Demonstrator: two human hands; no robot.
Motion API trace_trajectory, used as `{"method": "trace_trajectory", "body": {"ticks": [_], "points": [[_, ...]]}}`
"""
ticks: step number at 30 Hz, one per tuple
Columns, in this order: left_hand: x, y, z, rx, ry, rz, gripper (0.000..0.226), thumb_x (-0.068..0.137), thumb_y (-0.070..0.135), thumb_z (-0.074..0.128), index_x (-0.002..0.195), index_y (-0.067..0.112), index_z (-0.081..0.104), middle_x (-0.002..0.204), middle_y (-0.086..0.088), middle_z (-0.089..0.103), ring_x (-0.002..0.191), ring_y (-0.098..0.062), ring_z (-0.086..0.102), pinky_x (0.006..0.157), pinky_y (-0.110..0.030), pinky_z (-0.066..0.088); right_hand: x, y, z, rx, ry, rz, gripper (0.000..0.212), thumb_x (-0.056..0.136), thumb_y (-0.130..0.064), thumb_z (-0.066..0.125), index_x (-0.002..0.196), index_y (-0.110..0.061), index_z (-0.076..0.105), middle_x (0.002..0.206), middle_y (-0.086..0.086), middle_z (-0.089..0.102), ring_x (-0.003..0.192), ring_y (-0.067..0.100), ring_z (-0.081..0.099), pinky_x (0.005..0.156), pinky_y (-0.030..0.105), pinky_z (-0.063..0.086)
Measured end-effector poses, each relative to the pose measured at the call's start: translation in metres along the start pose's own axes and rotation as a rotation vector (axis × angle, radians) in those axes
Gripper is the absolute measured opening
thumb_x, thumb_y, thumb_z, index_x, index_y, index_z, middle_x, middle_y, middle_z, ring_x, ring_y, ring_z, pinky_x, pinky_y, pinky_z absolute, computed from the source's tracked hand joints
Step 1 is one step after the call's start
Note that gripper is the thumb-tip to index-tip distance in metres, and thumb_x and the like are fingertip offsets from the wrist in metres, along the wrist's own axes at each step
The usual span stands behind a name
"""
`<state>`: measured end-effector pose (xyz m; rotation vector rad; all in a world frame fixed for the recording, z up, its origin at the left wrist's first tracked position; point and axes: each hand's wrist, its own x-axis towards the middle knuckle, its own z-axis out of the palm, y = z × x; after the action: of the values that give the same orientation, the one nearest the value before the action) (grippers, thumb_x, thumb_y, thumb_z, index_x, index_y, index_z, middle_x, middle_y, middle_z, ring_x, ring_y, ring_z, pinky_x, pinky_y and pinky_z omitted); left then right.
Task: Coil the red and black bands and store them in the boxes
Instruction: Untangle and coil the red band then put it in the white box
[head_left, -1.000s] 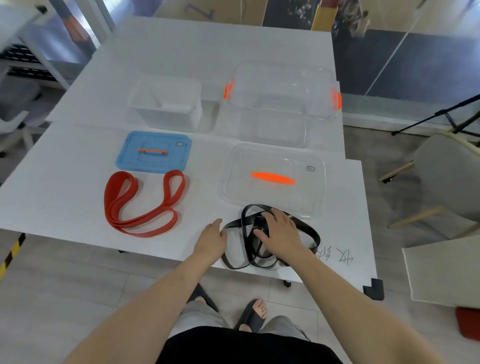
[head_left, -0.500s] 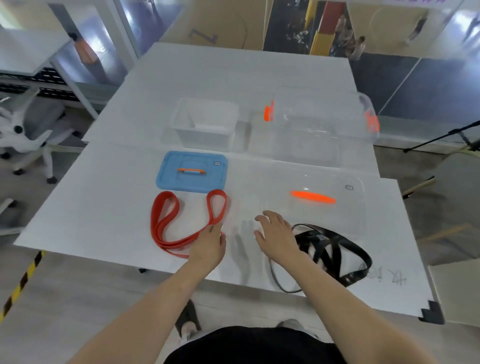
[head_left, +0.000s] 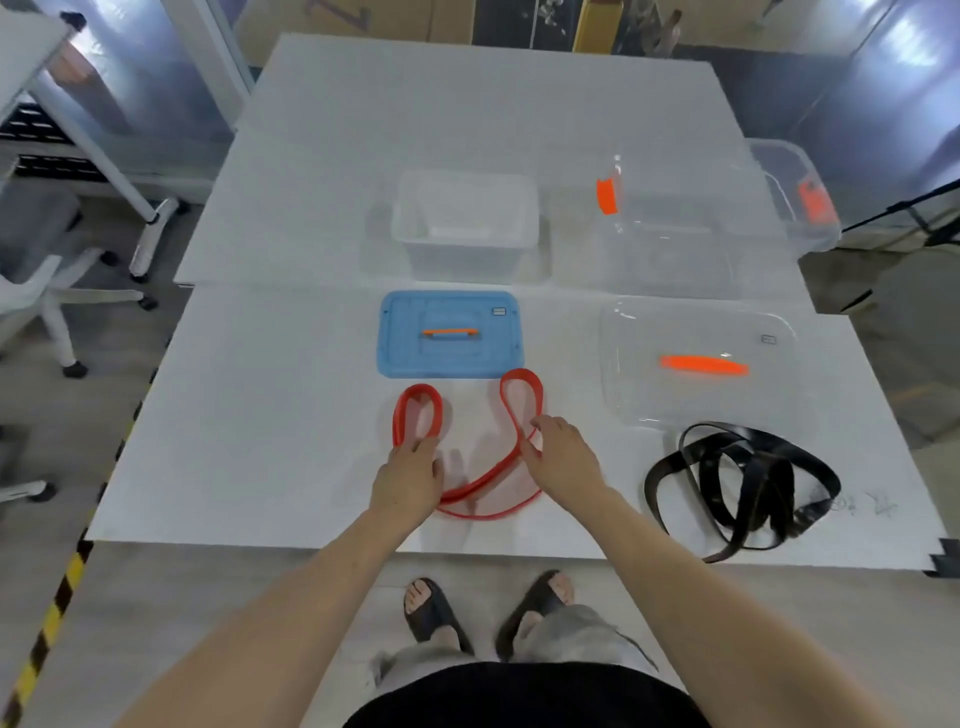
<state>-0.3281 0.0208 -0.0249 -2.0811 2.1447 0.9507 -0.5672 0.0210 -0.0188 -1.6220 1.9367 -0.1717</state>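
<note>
Since the red band (head_left: 397, 426) is not yet coiled, both hands are set on it near the front edge of the white table (head_left: 260, 415), one on each limb of its U-shaped lie. The left hand (head_left: 408, 480) is laid on the left limb with its fingers extended and nothing clenched, seemingly so that this side is pinned while the other is worked. The right hand (head_left: 563, 457) is placed on the right limb with its fingertips bent down onto the strip, though whether the strip is pinched or only touched cannot be told. Well apart to the right, the black band (head_left: 763, 483) is left untouched in a loose tangle, presumably to be dealt with second. Just beyond the red loops a blue lid (head_left: 449, 335) is laid flat, and beyond the black band a clear lid (head_left: 696, 364) with an orange handle. Farther back, the small frosted box (head_left: 465, 223) and the large clear box (head_left: 701, 228) are stood open, each behind its own lid. It is judged that the lids were set aside so that each coil can be dropped straight into the box beyond it. Nothing can be made out inside either box.
</note>
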Motion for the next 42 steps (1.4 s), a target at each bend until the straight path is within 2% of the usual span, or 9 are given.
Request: {"method": "trace_trajectory", "body": {"ticks": [7, 11, 17, 23, 30, 33, 36, 39, 42], "points": [[0.023, -0.013, 0.008, 0.009, -0.023, 0.013, 0.051, 0.103, 0.023, 0.045, 0.154, 0.018, 0.042, 0.154, -0.013, 0.046, 0.137, -0.034, 0.046, 0.105, -0.045, 0.049, 0.039, -0.003, 0.012, 0.098, 0.043, 0.211, 0.06, 0.094, -0.048, 0.067, 0.134, -0.005, 0.053, 0.128, 0.015, 0.063, 0.119, 0.035, 0.061, 0.099, 0.044, 0.052], [0.025, -0.015, 0.014, -0.012, -0.042, 0.013, 0.05, 0.104, 0.021, 0.045, 0.154, 0.015, 0.041, 0.156, -0.013, 0.042, 0.141, -0.033, 0.042, 0.111, -0.043, 0.044, 0.057, -0.002, 0.022, 0.128, 0.012, 0.308, 0.062, 0.085, -0.053, 0.076, 0.119, -0.005, 0.055, 0.114, 0.013, 0.067, 0.106, 0.035, 0.067, 0.088, 0.043, 0.056], [0.023, -0.021, 0.011, -0.055, -0.038, 0.031, 0.048, 0.104, 0.019, 0.045, 0.152, 0.015, 0.044, 0.156, -0.012, 0.043, 0.144, -0.032, 0.039, 0.116, -0.042, 0.041, 0.07, -0.001, 0.03, 0.186, 0.045, 0.436, 0.05, 0.088, -0.042, 0.075, 0.115, -0.006, 0.055, 0.109, 0.013, 0.069, 0.094, 0.034, 0.069, 0.072, 0.036, 0.051], [0.019, -0.023, 0.002, -0.093, -0.069, 0.042, 0.046, 0.105, 0.018, 0.044, 0.151, 0.015, 0.046, 0.156, -0.005, 0.045, 0.144, -0.027, 0.041, 0.118, -0.039, 0.039, 0.068, -0.003, 0.029, 0.108, -0.049, 0.404, 0.027, 0.084, -0.027, 0.069, 0.1, -0.007, 0.062, 0.093, 0.009, 0.067, 0.08, 0.031, 0.064, 0.066, 0.033, 0.047], [0.015, -0.019, -0.021, -0.149, -0.052, 0.025, 0.044, 0.106, 0.02, 0.045, 0.149, 0.018, 0.048, 0.149, -0.004, 0.053, 0.134, -0.023, 0.052, 0.113, -0.035, 0.044, 0.048, -0.008, 0.012, 0.206, 0.086, 0.317, 0.013, 0.083, -0.026, 0.067, 0.091, -0.017, 0.071, 0.086, 0.004, 0.073, 0.081, 0.028, 0.068, 0.074, 0.036, 0.057], [0.014, -0.01, -0.043, -0.216, 0.007, 0.043, 0.042, 0.105, 0.021, 0.049, 0.147, 0.018, 0.051, 0.144, -0.006, 0.056, 0.13, -0.025, 0.055, 0.11, -0.034, 0.044, 0.03, -0.017, 0.0, 0.336, 0.197, 0.18, 0.004, 0.086, -0.021, 0.071, 0.086, -0.017, 0.071, 0.087, 0.003, 0.071, 0.08, 0.024, 0.066, 0.072, 0.034, 0.052], [0.015, 0.001, -0.071, -0.325, 0.139, 0.057, 0.041, 0.102, 0.021, 0.053, 0.143, 0.021, 0.053, 0.136, -0.004, 0.06, 0.125, -0.021, 0.056, 0.102, -0.029, 0.043, 0.02, -0.029, -0.021, 0.368, 0.286, 0.038, 0.008, 0.086, -0.014, 0.075, 0.08, -0.015, 0.07, 0.086, 0.002, 0.063, 0.075, 0.016, 0.061, 0.069, 0.025, 0.044], [0.013, 0.015, -0.104, -0.504, 0.303, 0.067, 0.04, 0.103, 0.021, 0.056, 0.143, 0.019, 0.052, 0.136, -0.003, 0.057, 0.127, -0.017, 0.056, 0.106, -0.034, 0.047, 0.014, -0.044, -0.049, 0.382, 0.379, -0.16, 0.01, 0.08, -0.002, 0.079, 0.079, -0.009, 0.072, 0.088, 0.0, 0.062, 0.076, 0.012, 0.062, 0.073, 0.025, 0.049], [0.008, 0.033, -0.138, -0.625, 0.349, 0.155, 0.039, 0.104, 0.024, 0.058, 0.142, 0.02, 0.051, 0.139, 0.004, 0.056, 0.129, -0.013, 0.056, 0.108, -0.038, 0.049, 0.01, -0.061, -0.079, 0.372, 0.418, -0.35, 0.014, 0.078, 0.003, 0.081, 0.084, -0.008, 0.074, 0.094, 0.002, 0.069, 0.083, 0.01, 0.066, 0.079, 0.019, 0.052]]}}
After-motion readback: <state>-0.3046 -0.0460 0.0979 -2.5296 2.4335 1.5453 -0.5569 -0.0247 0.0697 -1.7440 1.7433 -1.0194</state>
